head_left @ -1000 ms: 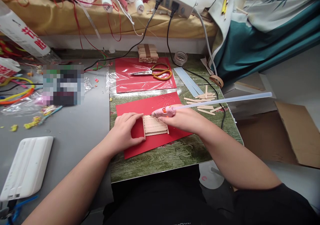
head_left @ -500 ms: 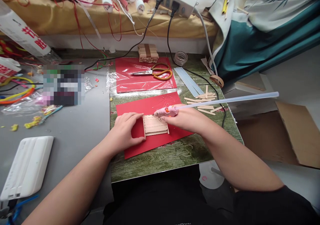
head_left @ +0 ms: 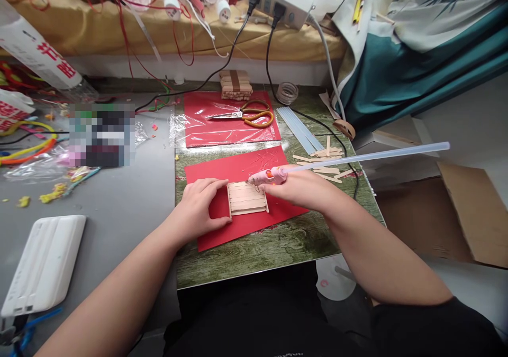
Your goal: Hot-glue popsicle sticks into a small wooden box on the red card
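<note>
A small panel of wooden craft sticks (head_left: 246, 199) lies on a red sheet of paper (head_left: 242, 167) on the green mat (head_left: 278, 243). My left hand (head_left: 197, 207) lies flat on the red sheet, fingers stretched out, touching the panel's left edge. My right hand (head_left: 304, 188) is closed round a pink glue gun (head_left: 268, 176). The gun's nozzle points left at the panel's top right corner. A long clear glue stick (head_left: 367, 156) juts from the back of the gun to the right.
Orange-handled scissors (head_left: 246, 115) rest on a second red sheet (head_left: 226, 121) further back, behind it a stack of sticks (head_left: 235, 84). Loose sticks (head_left: 327, 161) and clear glue rods (head_left: 299, 127) lie right. A power strip (head_left: 275, 0) sits above. A white device (head_left: 43, 264) is left.
The glue gun has slid to the right along the panel's top edge, carrying the clear stick with it. My left hand has stayed in place.
</note>
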Motion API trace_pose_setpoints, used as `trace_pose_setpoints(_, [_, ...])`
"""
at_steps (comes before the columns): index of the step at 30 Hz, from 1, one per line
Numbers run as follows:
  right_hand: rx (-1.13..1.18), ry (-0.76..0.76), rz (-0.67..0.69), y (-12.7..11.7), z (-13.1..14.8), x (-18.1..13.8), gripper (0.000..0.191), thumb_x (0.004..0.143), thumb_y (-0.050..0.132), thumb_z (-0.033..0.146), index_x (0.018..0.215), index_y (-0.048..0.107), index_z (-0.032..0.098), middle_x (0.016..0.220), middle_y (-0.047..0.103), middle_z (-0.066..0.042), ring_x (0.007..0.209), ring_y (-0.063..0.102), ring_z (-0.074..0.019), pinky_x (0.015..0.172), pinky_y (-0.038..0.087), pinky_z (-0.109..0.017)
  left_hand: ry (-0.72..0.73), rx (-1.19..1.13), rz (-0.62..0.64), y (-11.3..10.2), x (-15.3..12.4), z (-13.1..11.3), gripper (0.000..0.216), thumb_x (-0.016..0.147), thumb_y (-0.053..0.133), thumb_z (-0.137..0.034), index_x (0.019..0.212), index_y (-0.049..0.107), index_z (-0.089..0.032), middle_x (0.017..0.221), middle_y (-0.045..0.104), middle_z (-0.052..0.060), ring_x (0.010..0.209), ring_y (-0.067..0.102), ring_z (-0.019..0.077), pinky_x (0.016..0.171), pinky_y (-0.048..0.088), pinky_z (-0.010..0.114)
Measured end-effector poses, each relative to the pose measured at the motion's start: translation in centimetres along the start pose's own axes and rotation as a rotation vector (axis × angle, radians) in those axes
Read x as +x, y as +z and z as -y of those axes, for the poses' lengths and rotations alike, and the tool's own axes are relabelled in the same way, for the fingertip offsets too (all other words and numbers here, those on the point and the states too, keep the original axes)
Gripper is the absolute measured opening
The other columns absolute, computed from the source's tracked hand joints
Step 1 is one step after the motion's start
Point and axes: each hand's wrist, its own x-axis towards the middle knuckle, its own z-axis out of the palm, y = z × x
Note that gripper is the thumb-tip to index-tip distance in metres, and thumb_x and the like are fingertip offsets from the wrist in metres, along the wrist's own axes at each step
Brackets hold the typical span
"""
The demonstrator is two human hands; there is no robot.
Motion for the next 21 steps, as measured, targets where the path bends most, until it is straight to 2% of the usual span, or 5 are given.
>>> trace_pose_setpoints(7, [-0.027,0.021,-0.019,-0.6,0.2,-0.9,0.032,0.101,0.060,0.046,0.126,0.078,0.044,0.124,0.078,0.005,0.116,0.071,-0.0239,0.095,0.057,-0.035,-0.001,0.006,-0.004,0.1,0.0,0.0,0.081,0.083,0.081,-0.052,0.153,0.045,-0.028,0.149,0.057,0.011,0.140,0.051,0.0362,0.116,0.037,0.052])
trace_pose_setpoints(11, [-0.020,0.061,-0.065,-1.3,-0.1,-2.0,0.031,0.100,0.062,0.051,0.125,0.080,0.045,0.125,0.077,0.005,0.114,0.072,-0.0256,0.096,0.058,-0.038,-0.006,0.003,0.005,0.1,-0.1,0.0,0.083,0.082,0.082,-0.052,0.153,0.045,-0.029,0.151,0.057,0.010,0.142,0.050,0.0350,0.117,0.037,0.051])
trace_pose_setpoints(16, [0.093,0.111,-0.179,-1.5,-0.9,-3.0,0.033,0.097,0.067,0.050,0.126,0.080,0.043,0.125,0.077,0.001,0.110,0.073,-0.0275,0.089,0.060,-0.039,-0.009,0.001,0.002,0.1,-0.1,0.1,0.083,0.082,0.081,-0.052,0.153,0.045,-0.029,0.151,0.057,0.010,0.142,0.050,0.0351,0.118,0.036,0.052])
trace_pose_setpoints(21, [0.240,0.092,-0.189,-1.9,-0.9,-4.3,0.038,0.096,0.069,0.050,0.131,0.079,0.037,0.112,0.079,-0.004,0.100,0.074,-0.0255,0.077,0.061,-0.035,-0.008,0.000,0.002,0.0,-0.2,0.1,0.083,0.082,0.081,-0.052,0.153,0.044,-0.029,0.151,0.057,0.011,0.143,0.050,0.0358,0.117,0.036,0.053])
